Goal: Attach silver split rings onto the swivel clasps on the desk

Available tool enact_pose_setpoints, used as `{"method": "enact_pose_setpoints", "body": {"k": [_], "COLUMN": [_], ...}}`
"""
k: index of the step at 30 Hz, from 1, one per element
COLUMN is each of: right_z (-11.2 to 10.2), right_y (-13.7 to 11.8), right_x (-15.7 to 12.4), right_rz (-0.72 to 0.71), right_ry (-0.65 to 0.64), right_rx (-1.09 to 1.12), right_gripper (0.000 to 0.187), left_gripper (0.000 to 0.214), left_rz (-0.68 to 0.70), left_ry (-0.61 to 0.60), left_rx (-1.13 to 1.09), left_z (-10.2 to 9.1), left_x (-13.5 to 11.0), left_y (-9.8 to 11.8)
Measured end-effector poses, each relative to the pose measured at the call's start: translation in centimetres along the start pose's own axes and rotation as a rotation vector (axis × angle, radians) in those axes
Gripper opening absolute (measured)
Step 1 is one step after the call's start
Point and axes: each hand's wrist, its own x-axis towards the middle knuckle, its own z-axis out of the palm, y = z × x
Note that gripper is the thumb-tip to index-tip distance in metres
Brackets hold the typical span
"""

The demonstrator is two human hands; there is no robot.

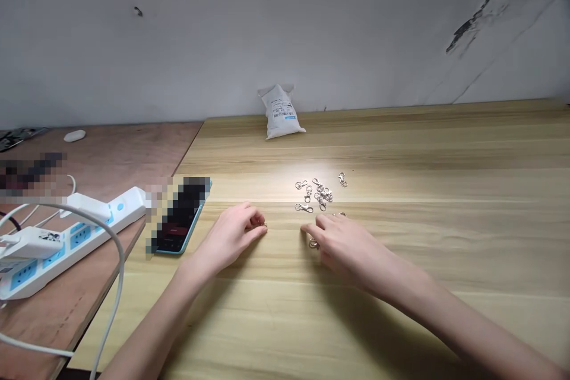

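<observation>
My left hand (238, 230) is closed in a pinch beside the phone, low over the wooden table. A sliver of a small metal piece shows at its fingertips; most of it is covered. To the right, my right hand (345, 244) reaches over the table with its index finger stretched out and its thumb hidden. Below that finger lies a lobster clasp (314, 243), partly covered by the hand. Beyond the fingertips several silver lobster clasps with rings (321, 196) lie in a loose cluster. A single clasp (342, 179) lies apart at the back right.
A white plastic packet (281, 113) with a printed label stands near the wall. A phone (182, 219) lies left of my left hand. A white power strip (80, 240) with plugs and looping cables occupies the brown board (146, 145) at the left.
</observation>
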Motion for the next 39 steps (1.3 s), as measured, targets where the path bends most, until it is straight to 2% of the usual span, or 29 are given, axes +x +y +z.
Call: {"method": "enact_pose_setpoints", "body": {"k": [3, 6, 10, 16, 20, 24, 27, 31, 35, 39], "right_z": [0.6, 1.4, 1.9, 0.8, 0.3, 0.8, 1.2, 1.2, 1.1, 0.7], "right_y": [0.0, 0.1, 0.5, 2.5, 2.9, 2.6, 2.6, 2.4, 2.1, 2.9], "right_x": [0.5, 0.6, 0.7, 1.6, 2.2, 2.6, 2.6, 2.3, 2.0, 1.7], "right_rz": [-0.019, -0.018, 0.022, 0.112, 0.259, 0.342, 0.34, 0.271, 0.183, 0.197], "right_ry": [0.017, 0.048, 0.096, 0.284, 0.388, 0.405, 0.375, 0.352, 0.344, 0.388], "right_rx": [0.017, 0.056, 0.187, 0.641, 0.982, 1.261, 1.259, 1.152, 1.024, 0.933], "right_gripper": [0.034, 0.027, 0.018, 0.019, 0.016, 0.014, 0.013, 0.02, 0.03, 0.034], "left_gripper": [0.01, 0.009, 0.005, 0.006, 0.01, 0.016, 0.015, 0.014, 0.013, 0.014], "left_rz": [-0.064, -0.082, -0.011, 0.105, 0.122, 0.124, 0.105, 0.09, 0.115, 0.182], "left_ry": [-0.081, -0.143, -0.116, -0.098, 0.006, 0.014, 0.05, 0.089, 0.092, 0.154], "left_rx": [-0.055, -0.111, -0.196, -0.453, -0.561, -0.681, -0.748, -0.72, -0.642, -0.479], "left_z": [-0.4, -0.3, 0.6, 2.8, 3.7, 3.7, 3.9, 4.2, 4.1, 4.1], "left_x": [0.8, 1.7, 3.4, 5.7, 5.9, 5.6, 5.6, 5.5, 5.4, 5.2], "left_y": [0.4, 1.0, 1.9, 2.9, 2.7, 2.3, 2.3, 2.5, 2.8, 2.8]}}
